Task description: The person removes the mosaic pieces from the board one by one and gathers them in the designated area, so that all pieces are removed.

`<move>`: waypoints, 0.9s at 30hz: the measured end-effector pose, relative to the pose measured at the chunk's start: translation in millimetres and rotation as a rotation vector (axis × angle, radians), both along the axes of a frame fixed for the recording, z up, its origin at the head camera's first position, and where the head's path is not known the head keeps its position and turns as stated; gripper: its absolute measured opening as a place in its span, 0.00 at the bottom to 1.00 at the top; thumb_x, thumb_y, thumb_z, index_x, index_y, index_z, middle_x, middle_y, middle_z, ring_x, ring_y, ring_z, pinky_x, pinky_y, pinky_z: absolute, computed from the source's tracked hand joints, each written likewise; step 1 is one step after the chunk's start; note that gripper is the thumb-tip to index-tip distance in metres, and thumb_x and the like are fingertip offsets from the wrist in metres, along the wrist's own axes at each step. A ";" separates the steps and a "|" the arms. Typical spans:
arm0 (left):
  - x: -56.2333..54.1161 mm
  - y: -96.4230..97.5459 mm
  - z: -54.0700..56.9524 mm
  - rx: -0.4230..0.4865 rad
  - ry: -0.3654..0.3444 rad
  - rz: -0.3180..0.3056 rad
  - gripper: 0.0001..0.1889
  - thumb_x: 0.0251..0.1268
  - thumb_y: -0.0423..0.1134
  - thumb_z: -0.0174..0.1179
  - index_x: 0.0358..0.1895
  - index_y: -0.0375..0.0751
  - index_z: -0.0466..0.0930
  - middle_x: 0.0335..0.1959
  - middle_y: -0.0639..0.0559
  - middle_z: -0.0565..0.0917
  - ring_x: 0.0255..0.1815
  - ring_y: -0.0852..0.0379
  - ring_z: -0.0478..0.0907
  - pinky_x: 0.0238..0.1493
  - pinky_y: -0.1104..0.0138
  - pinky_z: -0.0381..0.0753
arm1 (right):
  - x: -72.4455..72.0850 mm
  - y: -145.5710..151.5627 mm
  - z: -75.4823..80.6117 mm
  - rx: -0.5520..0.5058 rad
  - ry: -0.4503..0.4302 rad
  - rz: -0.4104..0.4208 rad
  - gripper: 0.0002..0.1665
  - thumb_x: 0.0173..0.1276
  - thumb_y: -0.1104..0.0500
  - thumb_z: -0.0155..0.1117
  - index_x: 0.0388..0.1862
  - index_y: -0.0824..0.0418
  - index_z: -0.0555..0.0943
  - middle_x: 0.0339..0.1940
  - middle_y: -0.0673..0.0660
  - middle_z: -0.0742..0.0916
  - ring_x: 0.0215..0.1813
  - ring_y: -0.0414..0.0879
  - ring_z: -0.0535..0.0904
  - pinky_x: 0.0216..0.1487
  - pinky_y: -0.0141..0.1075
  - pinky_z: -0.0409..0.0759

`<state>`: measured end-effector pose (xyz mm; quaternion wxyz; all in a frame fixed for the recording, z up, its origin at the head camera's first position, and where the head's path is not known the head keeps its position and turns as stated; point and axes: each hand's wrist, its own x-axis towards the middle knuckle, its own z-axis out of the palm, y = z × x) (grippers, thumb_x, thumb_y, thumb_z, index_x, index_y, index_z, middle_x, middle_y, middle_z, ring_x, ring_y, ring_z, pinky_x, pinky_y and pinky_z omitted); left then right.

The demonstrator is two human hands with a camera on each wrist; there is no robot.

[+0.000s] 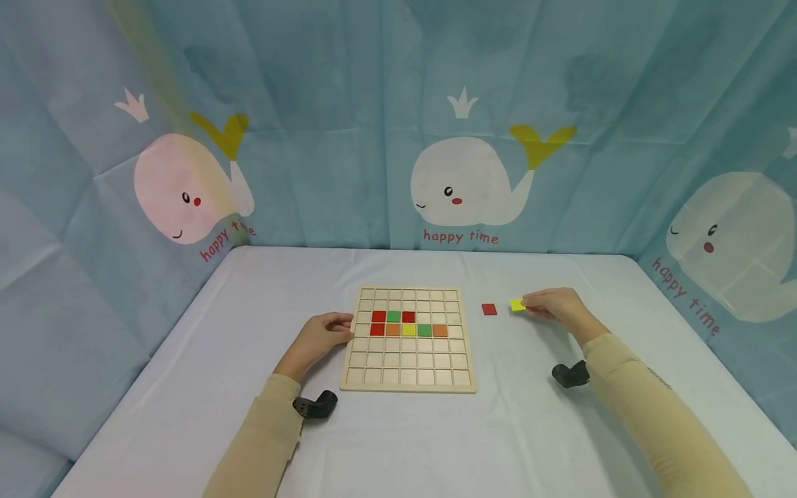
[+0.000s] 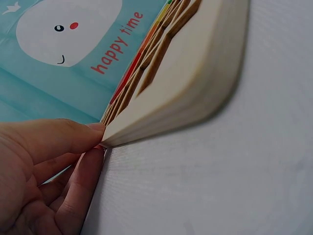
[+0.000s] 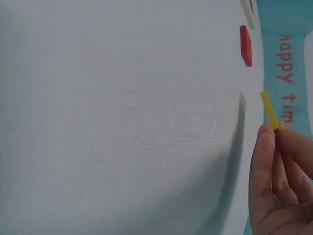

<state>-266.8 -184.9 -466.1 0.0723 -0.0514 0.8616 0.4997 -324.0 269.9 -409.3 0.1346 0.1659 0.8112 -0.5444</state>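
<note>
A wooden grid board (image 1: 407,377) lies on the table with several red, green, orange and yellow square tiles in two of its rows. Against its left edge rest the thumb and fingertips of my left hand (image 1: 322,339); the left wrist view shows this touch close to the board's side (image 2: 205,93). My right hand (image 1: 558,306), to the right of the board, pinches a yellow square tile (image 3: 269,110) by one edge between thumb and fingers. Between that hand and the board a loose red square tile (image 1: 489,309) lies flat, also visible in the right wrist view.
A white cloth (image 1: 423,443) covers the table. Blue curtains (image 1: 336,187) with whale prints enclose its back and sides. Black devices are worn at the left wrist (image 1: 315,405) and the right wrist (image 1: 569,374).
</note>
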 end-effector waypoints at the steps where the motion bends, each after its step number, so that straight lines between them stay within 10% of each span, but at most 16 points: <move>1: 0.0 -0.2 -0.2 0.000 -0.001 0.001 0.23 0.63 0.35 0.66 0.62 0.38 0.79 0.45 0.47 0.85 0.46 0.55 0.79 0.54 0.60 0.75 | -0.5 0.4 -0.8 -0.004 0.000 0.000 0.31 0.68 0.61 0.67 0.66 0.74 0.72 0.27 0.43 0.84 0.30 0.33 0.83 0.42 0.28 0.84; 27: 0.7 -0.8 -0.9 -0.013 0.009 -0.007 0.23 0.62 0.36 0.67 0.62 0.38 0.79 0.46 0.47 0.85 0.46 0.56 0.79 0.54 0.61 0.75 | -12.3 -0.8 -14.4 0.103 -0.014 -0.017 0.24 0.69 0.60 0.66 0.60 0.72 0.78 0.28 0.47 0.85 0.27 0.33 0.82 0.36 0.27 0.83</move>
